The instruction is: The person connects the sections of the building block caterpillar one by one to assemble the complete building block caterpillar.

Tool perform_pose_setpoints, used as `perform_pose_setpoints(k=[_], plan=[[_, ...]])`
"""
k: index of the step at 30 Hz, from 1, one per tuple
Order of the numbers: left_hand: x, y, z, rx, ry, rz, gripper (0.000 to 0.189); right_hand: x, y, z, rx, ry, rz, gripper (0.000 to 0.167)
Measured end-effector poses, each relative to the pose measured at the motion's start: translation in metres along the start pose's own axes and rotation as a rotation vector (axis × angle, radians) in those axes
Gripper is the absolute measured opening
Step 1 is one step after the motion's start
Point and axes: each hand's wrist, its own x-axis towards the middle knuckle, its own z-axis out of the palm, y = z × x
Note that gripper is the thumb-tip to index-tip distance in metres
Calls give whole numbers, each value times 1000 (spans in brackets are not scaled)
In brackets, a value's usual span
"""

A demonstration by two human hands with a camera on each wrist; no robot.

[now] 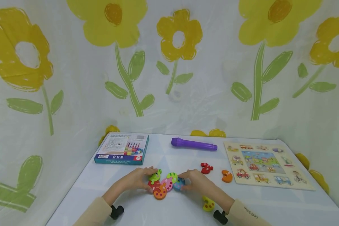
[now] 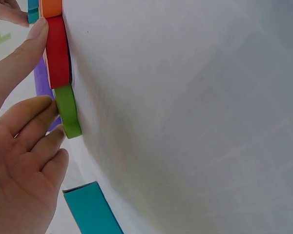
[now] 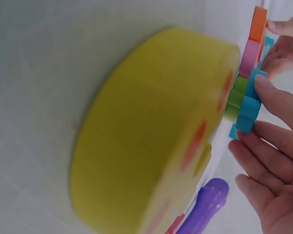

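Observation:
Joined number puzzle pieces form a caterpillar: a green head (image 1: pixel 155 176), a red piece (image 1: pixel 153 185), an orange piece (image 1: pixel 160 192), a pink piece (image 1: pixel 167 184) and a green striped piece (image 1: pixel 172 177). My left hand (image 1: pixel 136 180) holds the head end. In the left wrist view its thumb presses the red piece (image 2: pixel 58 52) while fingertips touch the green head (image 2: pixel 68 112). With thumb and index finger, my right hand (image 1: pixel 197 182) pinches a blue piece (image 3: pixel 250 103) against the striped piece's side. Whether the blue one lies flat or slightly raised I cannot tell.
Loose red (image 1: pixel 206 168), orange (image 1: pixel 227 176) and yellow (image 1: pixel 208 204) pieces lie around the right arm. A purple toy microphone (image 1: pixel 194 144) lies at the back, a boxed bead set (image 1: pixel 121 148) back left, and a wooden vehicle puzzle board (image 1: pixel 291 163) on the right.

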Motion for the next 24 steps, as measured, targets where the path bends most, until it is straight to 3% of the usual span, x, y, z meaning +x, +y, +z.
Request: perform_pose_setpoints(k=[13, 24], plan=[[0, 4, 0, 3, 0, 5, 78, 2, 0, 4, 3, 12, 63, 44], [0, 5, 0, 11, -10, -20, 81, 5, 4, 11, -34, 12, 48, 46]])
